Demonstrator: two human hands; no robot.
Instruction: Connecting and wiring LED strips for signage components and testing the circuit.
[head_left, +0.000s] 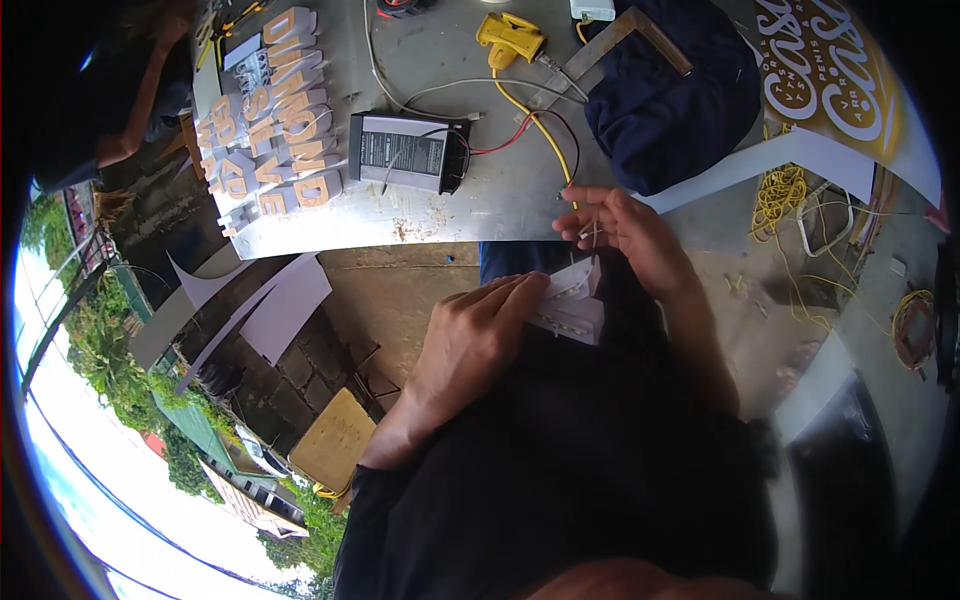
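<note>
My left hand point(478, 335) is closed around a white hollow sign letter point(575, 322), held above my lap just off the table's near edge. Small light modules on thin wire show inside the letter's open side. A thin light wire point(596, 240) rises from the letter to my right hand point(645, 240), whose thumb and fingers pinch it. The fingers partly hide the wire's end. On the table beyond my hands, a black-and-silver power supply box point(402, 150) has a red lead point(505, 145) and a dark lead running from its right side.
Sign letters with tan faces point(295, 115) fill the metal table's left point(480, 215). Past the box lie a yellow clamp-like tool point(510, 40), a metal square point(600, 55) and dark blue cloth point(670, 100). Yellow wire point(778, 195) lies coiled at right. Another person's arm point(140, 110) shows at far left.
</note>
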